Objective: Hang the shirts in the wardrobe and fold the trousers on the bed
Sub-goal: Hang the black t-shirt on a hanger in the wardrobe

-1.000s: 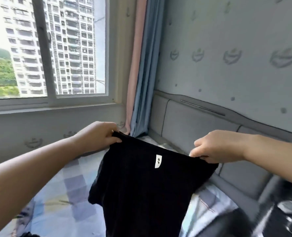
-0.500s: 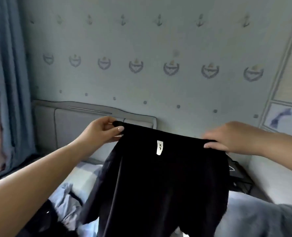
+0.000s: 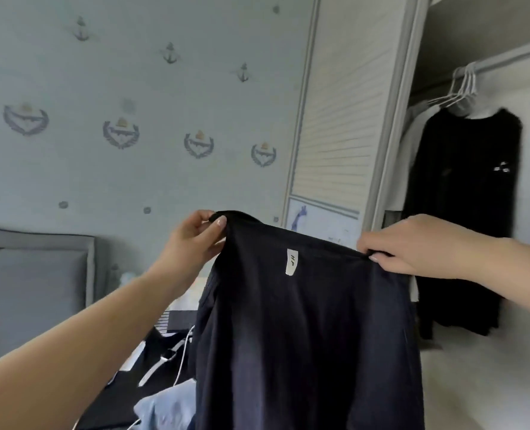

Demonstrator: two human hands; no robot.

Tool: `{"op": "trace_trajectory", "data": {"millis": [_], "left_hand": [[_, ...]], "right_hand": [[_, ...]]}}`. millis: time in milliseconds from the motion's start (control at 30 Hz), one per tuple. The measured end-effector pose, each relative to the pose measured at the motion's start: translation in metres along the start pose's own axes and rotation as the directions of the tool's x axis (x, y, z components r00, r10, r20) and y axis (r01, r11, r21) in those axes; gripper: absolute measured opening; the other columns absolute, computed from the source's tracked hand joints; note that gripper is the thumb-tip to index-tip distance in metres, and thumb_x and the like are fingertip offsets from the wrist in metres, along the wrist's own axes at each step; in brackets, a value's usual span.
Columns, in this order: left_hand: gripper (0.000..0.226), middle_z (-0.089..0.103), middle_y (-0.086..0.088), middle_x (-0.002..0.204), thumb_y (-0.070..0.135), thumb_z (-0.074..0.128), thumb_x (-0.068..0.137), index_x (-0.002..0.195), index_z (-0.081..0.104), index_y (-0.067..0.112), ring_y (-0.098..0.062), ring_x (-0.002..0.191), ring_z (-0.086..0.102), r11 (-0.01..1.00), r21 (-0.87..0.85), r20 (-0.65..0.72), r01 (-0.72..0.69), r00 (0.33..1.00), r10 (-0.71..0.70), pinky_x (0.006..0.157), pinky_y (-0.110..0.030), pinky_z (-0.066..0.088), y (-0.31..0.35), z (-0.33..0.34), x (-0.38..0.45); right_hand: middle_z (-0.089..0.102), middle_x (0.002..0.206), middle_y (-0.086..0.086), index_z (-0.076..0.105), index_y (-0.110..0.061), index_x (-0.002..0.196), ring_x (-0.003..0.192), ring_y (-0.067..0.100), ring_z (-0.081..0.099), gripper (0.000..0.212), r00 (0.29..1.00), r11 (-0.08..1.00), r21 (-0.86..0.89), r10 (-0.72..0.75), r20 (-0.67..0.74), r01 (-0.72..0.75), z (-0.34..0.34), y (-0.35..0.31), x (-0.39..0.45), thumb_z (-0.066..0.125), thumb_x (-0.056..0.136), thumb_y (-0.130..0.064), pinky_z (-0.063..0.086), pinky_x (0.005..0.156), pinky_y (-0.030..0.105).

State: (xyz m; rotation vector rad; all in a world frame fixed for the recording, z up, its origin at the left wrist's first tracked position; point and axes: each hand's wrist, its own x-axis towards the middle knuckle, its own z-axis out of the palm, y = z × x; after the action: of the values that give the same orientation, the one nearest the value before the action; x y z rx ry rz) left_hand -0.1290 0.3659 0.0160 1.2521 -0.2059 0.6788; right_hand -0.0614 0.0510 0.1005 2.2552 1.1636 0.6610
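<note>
The left hand [image 3: 192, 240] and right hand [image 3: 403, 246] each pinch a top corner of the dark shirt [image 3: 304, 336], which hangs between them. The hanging step looks to be in hand; next it needs a hanger [image 3: 456, 94] from the rail up beyond the right hand

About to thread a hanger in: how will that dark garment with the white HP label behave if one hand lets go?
Probably floppy: the dark garment hangs limp from the left hand and right hand, sagging between them. It looks light, held by fingertip pinches. Released on one side, that corner would likely drop and swing.
</note>
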Motion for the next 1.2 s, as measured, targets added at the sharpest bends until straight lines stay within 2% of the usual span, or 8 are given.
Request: {"op": "trace_trajectory", "data": {"millis": [133, 233, 333, 467, 667, 900, 1067, 1200], "left_hand": [[0.016, 0.065, 0.010, 0.063, 0.011, 0.046, 0.098, 0.083, 0.048, 0.014, -0.002, 0.061, 0.062, 0.997, -0.078, 0.082, 0.000, 0.997, 0.006, 0.058, -0.016, 0.051, -0.037, 0.076, 0.034], [0.016, 0.065, 0.011, 0.061, 0.011, 0.047, 0.098, 0.082, 0.047, 0.014, 0.000, 0.058, 0.062, 0.990, -0.140, 0.155, 0.025, 0.988, -0.003, 0.055, -0.014, 0.049, -0.064, 0.130, 0.060], [0.013, 0.065, 0.011, 0.061, 0.012, 0.048, 0.098, 0.085, 0.048, 0.014, -0.001, 0.059, 0.062, 0.980, -0.196, 0.240, 0.036, 0.971, 0.012, 0.057, -0.015, 0.051, -0.086, 0.179, 0.084], [0.008, 0.065, 0.010, 0.063, 0.015, 0.051, 0.098, 0.090, 0.050, 0.013, -0.004, 0.059, 0.061, 0.964, -0.262, 0.337, 0.037, 0.940, 0.055, 0.055, -0.017, 0.049, -0.110, 0.239, 0.126], [0.013, 0.059, 0.013, 0.055, 0.020, 0.052, 0.098, 0.086, 0.052, 0.015, -0.003, 0.051, 0.056, 0.933, -0.356, 0.432, 0.063, 0.896, 0.105, 0.048, -0.017, 0.046, -0.124, 0.333, 0.181], [0.014, 0.061, 0.002, 0.075, 0.033, 0.060, 0.092, 0.087, 0.060, 0.021, -0.013, 0.076, 0.059, 0.889, -0.447, 0.527, 0.099, 0.832, 0.173, 0.075, -0.033, 0.051, -0.133, 0.439, 0.230], [0.015, 0.062, 0.000, 0.079, 0.035, 0.060, 0.092, 0.088, 0.061, 0.021, -0.015, 0.080, 0.060, 0.869, -0.487, 0.524, 0.089, 0.825, 0.210, 0.081, -0.038, 0.052, -0.124, 0.507, 0.242], [0.017, 0.063, -0.001, 0.080, 0.032, 0.058, 0.094, 0.089, 0.062, 0.016, -0.015, 0.078, 0.060, 0.835, -0.538, 0.516, 0.115, 0.829, 0.218, 0.078, -0.037, 0.052, -0.113, 0.551, 0.250]], "right_hand": [[0.056, 0.083, -0.017, 0.041, -0.041, 0.118, 0.067, 0.004, 0.050, 0.021, 0.992, 0.992, -0.075, 0.109, 0.067, -0.104, 0.016, 0.053, -0.034, 0.031, 0.099, -0.042, 0.036, 0.061, 0.018], [0.062, 0.082, -0.013, 0.044, -0.039, 0.115, 0.067, 0.005, 0.055, 0.020, 0.962, 0.969, -0.149, 0.220, 0.161, -0.196, 0.032, 0.092, -0.056, 0.032, 0.099, -0.040, 0.046, 0.064, 0.024], [0.059, 0.081, -0.012, 0.045, -0.037, 0.113, 0.075, 0.012, 0.059, 0.019, 0.910, 0.934, -0.224, 0.331, 0.249, -0.278, 0.039, 0.126, -0.074, 0.032, 0.099, -0.038, 0.048, 0.067, 0.028], [0.062, 0.078, -0.009, 0.048, -0.039, 0.106, 0.063, 0.006, 0.058, 0.017, 0.821, 0.875, -0.277, 0.473, 0.319, -0.397, 0.031, 0.162, -0.090, 0.032, 0.100, -0.034, 0.046, 0.064, 0.025], [0.061, 0.093, -0.015, 0.049, -0.039, 0.112, 0.079, 0.007, 0.059, 0.023, 0.666, 0.748, -0.396, 0.659, 0.349, -0.532, 0.021, 0.211, -0.118, 0.030, 0.100, -0.042, 0.046, 0.071, 0.026], [0.058, 0.087, -0.001, 0.046, -0.024, 0.106, 0.075, 0.019, 0.049, 0.020, 0.469, 0.570, -0.538, 0.820, 0.327, -0.621, 0.003, 0.243, -0.141, 0.036, 0.100, -0.039, 0.038, 0.061, 0.031], [0.051, 0.076, -0.006, 0.051, -0.026, 0.116, 0.074, 0.018, 0.050, 0.020, 0.313, 0.428, -0.576, 0.904, 0.292, -0.697, -0.011, 0.271, -0.155, 0.042, 0.098, -0.029, 0.038, 0.057, 0.027], [0.058, 0.111, -0.001, 0.056, -0.028, 0.120, 0.101, 0.023, 0.055, 0.030, 0.275, 0.335, -0.686, 0.940, 0.200, -0.646, -0.020, 0.302, -0.154, 0.040, 0.095, -0.021, 0.037, 0.070, 0.028]]}}
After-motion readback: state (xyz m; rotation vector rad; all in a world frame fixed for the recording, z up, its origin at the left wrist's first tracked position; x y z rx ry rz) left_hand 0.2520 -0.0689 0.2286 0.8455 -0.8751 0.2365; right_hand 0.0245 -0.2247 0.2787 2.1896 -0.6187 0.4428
